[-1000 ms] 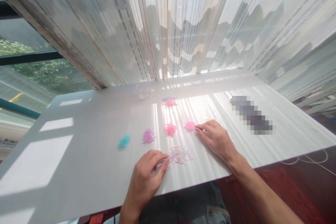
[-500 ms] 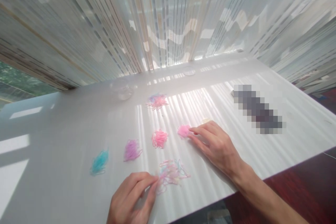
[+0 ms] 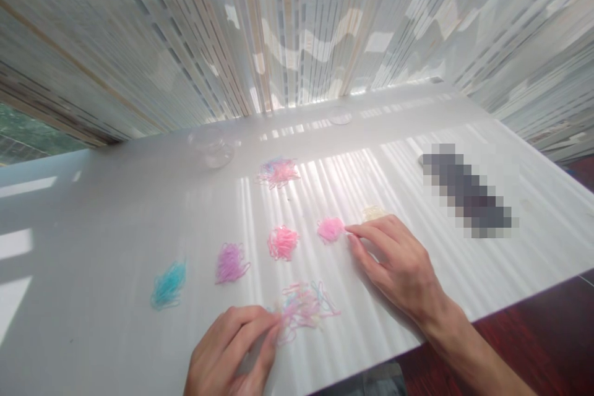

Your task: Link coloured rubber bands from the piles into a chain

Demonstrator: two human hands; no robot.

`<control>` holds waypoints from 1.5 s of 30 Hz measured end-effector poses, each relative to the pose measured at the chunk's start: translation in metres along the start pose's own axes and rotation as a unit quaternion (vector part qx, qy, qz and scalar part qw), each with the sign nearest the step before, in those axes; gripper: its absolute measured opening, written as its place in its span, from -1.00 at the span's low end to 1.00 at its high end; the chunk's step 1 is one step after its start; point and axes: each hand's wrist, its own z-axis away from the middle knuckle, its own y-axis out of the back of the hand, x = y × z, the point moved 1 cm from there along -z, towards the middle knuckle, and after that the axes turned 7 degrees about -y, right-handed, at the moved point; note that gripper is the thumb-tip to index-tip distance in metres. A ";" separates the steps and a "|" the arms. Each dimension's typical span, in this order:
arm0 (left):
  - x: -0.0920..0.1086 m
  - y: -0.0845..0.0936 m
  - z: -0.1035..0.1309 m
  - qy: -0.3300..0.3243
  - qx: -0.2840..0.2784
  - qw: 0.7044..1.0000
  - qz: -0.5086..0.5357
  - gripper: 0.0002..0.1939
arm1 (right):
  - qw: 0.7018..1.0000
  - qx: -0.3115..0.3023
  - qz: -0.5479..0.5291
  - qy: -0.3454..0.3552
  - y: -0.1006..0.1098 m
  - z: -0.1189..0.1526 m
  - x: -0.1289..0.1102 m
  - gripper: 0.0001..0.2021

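My left hand (image 3: 234,346) rests at the near edge of a mixed-colour pile of small rubber bands (image 3: 306,306). Its thumb and fingertips are pinched together on a band at the pile's edge, mostly hidden by the fingers. My right hand (image 3: 399,266) is at the right side of a light pink pile of bands (image 3: 330,231); index finger and thumb are slightly apart, and nothing shows between them. A pale yellow pile (image 3: 372,213) lies partly behind that hand. To the left are a coral pink pile (image 3: 283,242), a purple pile (image 3: 231,263) and a teal pile (image 3: 168,286).
Another mixed pink and blue pile (image 3: 279,172) lies farther back on the white table (image 3: 116,216). A clear container (image 3: 216,151) and a clear round lid (image 3: 340,116) are near the striped curtain (image 3: 297,31). A blurred-out dark object (image 3: 468,192) lies at right.
My right hand has drawn back slightly to the right from the light pink pile. My left hand stays at the mixed pile. The camera view has shifted a little.
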 end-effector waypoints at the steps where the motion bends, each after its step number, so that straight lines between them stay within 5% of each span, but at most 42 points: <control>1: 0.000 0.000 0.000 0.001 0.000 1.000 -0.002 -0.90 | 1.000 0.004 0.000 0.002 0.000 0.000 0.000 -0.84; 6: 0.000 -0.001 -0.004 -0.027 -0.019 0.999 -0.029 -0.80 | 0.999 0.014 -0.012 0.033 0.002 -0.002 -0.001 -0.84; 10: -0.002 -0.005 -0.005 -0.047 -0.026 0.997 -0.057 -0.70 | 0.991 -0.066 -0.059 0.102 0.004 0.007 -0.020 -0.87; 17: -0.001 -0.006 -0.004 -0.025 0.023 0.999 -0.018 -0.86 | 0.976 -0.105 -0.150 0.120 -0.017 0.048 -0.064 -0.91; 28: 0.013 0.015 0.012 -0.001 -0.004 1.000 -0.020 -0.87 | 0.985 -0.089 -0.117 0.094 -0.030 0.055 -0.062 -0.88; 38: 0.020 -0.006 0.012 -0.029 -0.039 0.987 -0.156 -0.89 | 0.984 -0.076 -0.124 0.100 -0.030 0.057 -0.064 -0.89; 45: 0.022 -0.001 0.012 -0.008 -0.029 1.000 0.003 -0.86 | 0.981 -0.080 -0.145 0.103 -0.026 0.057 -0.066 -0.79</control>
